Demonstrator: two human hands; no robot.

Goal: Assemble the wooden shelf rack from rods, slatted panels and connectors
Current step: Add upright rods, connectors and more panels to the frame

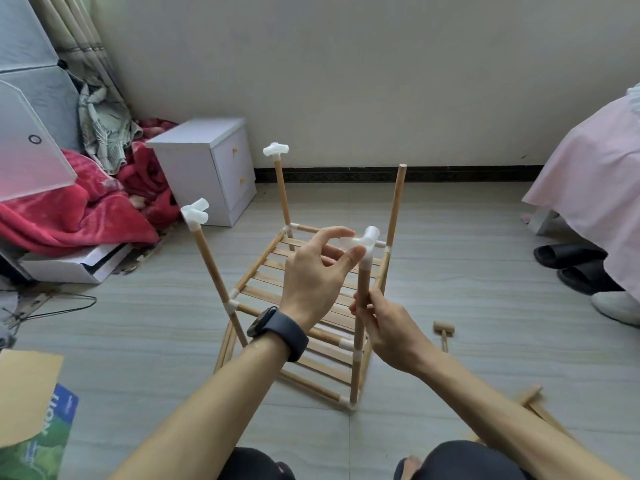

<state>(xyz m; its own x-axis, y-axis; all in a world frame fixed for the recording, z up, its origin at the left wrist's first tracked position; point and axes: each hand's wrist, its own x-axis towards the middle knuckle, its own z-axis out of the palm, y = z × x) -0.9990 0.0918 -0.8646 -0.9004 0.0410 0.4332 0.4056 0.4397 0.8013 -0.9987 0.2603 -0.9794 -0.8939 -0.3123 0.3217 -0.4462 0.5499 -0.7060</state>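
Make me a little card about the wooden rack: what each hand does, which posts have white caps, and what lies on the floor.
left hand: pinches the white connector on top of the near right rod
right hand: grips that rod lower down
capped posts: three of four
bare post: far right rod
floor: small wooden mallet, right of the rack
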